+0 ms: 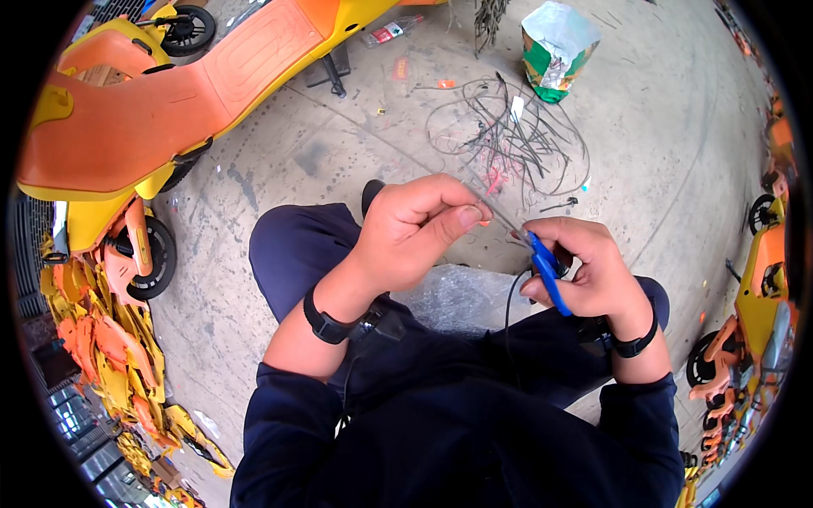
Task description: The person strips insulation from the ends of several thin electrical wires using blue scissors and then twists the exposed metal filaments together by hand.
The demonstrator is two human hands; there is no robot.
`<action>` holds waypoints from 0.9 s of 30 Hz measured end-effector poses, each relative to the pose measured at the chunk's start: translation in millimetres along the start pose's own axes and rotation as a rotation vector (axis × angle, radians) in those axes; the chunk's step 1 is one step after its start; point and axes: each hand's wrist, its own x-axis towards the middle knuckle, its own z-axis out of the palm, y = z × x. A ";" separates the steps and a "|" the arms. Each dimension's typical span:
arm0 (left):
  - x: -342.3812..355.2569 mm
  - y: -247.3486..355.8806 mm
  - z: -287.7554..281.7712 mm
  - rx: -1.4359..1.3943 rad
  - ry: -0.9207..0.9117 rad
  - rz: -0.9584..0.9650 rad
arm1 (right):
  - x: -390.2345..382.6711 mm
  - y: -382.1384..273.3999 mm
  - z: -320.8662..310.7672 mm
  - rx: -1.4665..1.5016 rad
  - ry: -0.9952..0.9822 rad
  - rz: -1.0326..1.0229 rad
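Observation:
My left hand [406, 229] is closed in a pinch on a thin grey cable [494, 212], fingertips near the middle of the view. My right hand [584, 267] grips a blue-handled cutting tool [546, 273], its metal jaws at the cable just right of my left fingertips. Whether the jaws are closed on the cable I cannot tell. A dark cord [508, 326] hangs below the tool. Under my hands, between my bent legs, lies a sheet of clear bubble wrap [449, 296].
A tangle of wires [517, 144] lies ahead, near a green bag [555, 63] and a plastic bottle [394, 30]. A yellow and orange scooter [169, 102] stands at upper left, with piled body panels [118, 356] below it. More scooters [754, 288] line the right.

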 end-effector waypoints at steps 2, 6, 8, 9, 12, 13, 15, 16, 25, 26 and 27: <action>0.0 -0.2 0.6 0.005 0.003 -0.024 | 1.8 -0.6 2.4 -0.164 0.047 -0.123; 1.0 -0.9 1.9 0.102 0.007 0.030 | 2.7 4.9 4.5 -0.258 0.102 -0.219; 1.7 -2.0 1.0 0.301 -0.004 0.160 | 2.0 6.0 4.9 -0.317 0.122 -0.231; 1.9 -1.8 1.0 0.301 -0.004 0.160 | 1.8 6.1 4.7 -0.317 0.122 -0.231; 2.6 -0.3 1.1 0.358 -0.021 0.155 | 1.3 6.5 4.3 -0.322 0.128 -0.241; 3.0 -0.2 1.0 0.372 -0.017 0.164 | 1.3 7.2 4.5 -0.330 0.131 -0.248; 3.4 0.6 1.0 0.387 -0.014 0.173 | 1.3 7.2 4.2 -0.337 0.134 -0.256; 3.6 1.4 1.2 0.392 -0.016 0.178 | 1.3 6.2 3.6 -0.353 0.135 -0.246; 1.2 4.5 3.8 0.215 -0.003 0.221 | 1.2 3.1 3.9 -0.239 0.146 -0.198; 1.0 4.8 3.7 0.186 -0.006 0.238 | 1.4 2.3 4.1 -0.208 0.144 -0.180; 0.5 5.2 3.2 0.186 -0.006 0.238 | 1.5 1.9 3.7 -0.208 0.143 -0.180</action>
